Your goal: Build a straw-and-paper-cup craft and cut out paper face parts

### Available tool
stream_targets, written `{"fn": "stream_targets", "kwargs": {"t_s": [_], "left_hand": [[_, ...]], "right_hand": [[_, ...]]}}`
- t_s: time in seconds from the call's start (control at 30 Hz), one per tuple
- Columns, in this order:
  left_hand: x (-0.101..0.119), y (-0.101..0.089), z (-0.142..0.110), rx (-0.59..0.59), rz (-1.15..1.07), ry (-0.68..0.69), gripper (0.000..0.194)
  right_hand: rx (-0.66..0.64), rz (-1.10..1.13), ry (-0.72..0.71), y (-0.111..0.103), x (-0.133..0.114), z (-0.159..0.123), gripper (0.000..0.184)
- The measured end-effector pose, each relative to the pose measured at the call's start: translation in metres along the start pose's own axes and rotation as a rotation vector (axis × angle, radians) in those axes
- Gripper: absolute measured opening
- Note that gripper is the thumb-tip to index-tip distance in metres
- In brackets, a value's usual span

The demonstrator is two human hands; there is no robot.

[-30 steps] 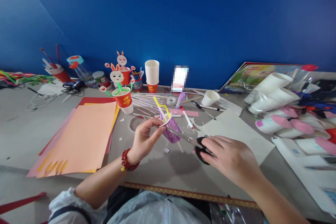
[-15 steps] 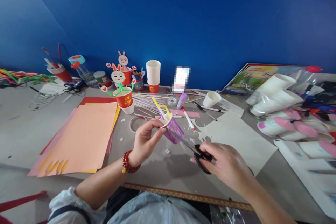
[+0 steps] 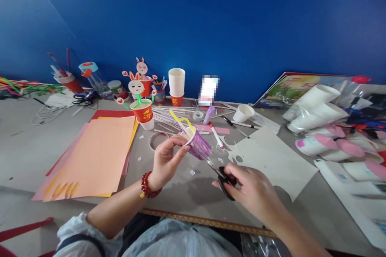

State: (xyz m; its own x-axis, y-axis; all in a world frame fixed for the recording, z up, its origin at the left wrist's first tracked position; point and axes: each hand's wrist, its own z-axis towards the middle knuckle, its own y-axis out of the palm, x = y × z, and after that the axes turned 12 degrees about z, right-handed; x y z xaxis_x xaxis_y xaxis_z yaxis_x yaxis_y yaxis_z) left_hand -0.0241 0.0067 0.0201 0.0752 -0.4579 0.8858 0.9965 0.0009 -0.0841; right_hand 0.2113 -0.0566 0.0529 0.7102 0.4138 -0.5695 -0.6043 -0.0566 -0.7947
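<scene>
My left hand [image 3: 169, 156] is closed at the near rim of a small paper cup coloured in streaky purple [image 3: 201, 143], pinching it between thumb and fingers. The cup hangs tilted above the grey tabletop [image 3: 181, 186], in front of me. My right hand [image 3: 251, 184] is clamped round the black handles of a pair of steel-bladed scissors [image 3: 220, 171], and the blades lie along the cup's near side; whether they are biting into its wall, I cannot tell.

As I judge it, the colouring is largely done on the side I see, and a bent yellow plastic straw [image 3: 181, 119] already stands in the cup, so the scissor work is the step in hand and not yet finished. No face or paws show on this straw. By contrast, the red paper cup with gold print [image 3: 142, 113] at the back carries a white paper rabbit face [image 3: 136, 87] and bent green straw arms, and looks complete. A white paper sheet [image 3: 268, 160] has pieces cut out of it, and a small white scrap [image 3: 192, 172] lies near the cup.
</scene>
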Motion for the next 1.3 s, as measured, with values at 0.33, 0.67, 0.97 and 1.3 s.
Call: {"fn": "stream_targets", "kwargs": {"t_s": [0.33, 0.67, 0.97, 1.3], "left_hand": [[-0.001, -0.001, 0.001, 0.020, -0.005, 0.024, 0.005], [-0.004, -0.003, 0.003, 0.066, 0.187, 0.203, 0.005], [-0.004, -0.006, 0.006, 0.003, 0.336, 0.159, 0.007], [0.007, -0.008, 0.011, 0.039, 0.469, 0.354, 0.012]], "right_hand": [[0.058, -0.003, -0.034, 0.011, -0.003, -0.002, 0.041], [-0.045, 0.285, 0.148, 0.010, -0.012, 0.000, 0.043], [0.111, -0.045, -0.048, 0.009, 0.000, -0.002, 0.036], [-0.139, 0.667, 0.407, 0.005, -0.014, 0.002, 0.052]]}}
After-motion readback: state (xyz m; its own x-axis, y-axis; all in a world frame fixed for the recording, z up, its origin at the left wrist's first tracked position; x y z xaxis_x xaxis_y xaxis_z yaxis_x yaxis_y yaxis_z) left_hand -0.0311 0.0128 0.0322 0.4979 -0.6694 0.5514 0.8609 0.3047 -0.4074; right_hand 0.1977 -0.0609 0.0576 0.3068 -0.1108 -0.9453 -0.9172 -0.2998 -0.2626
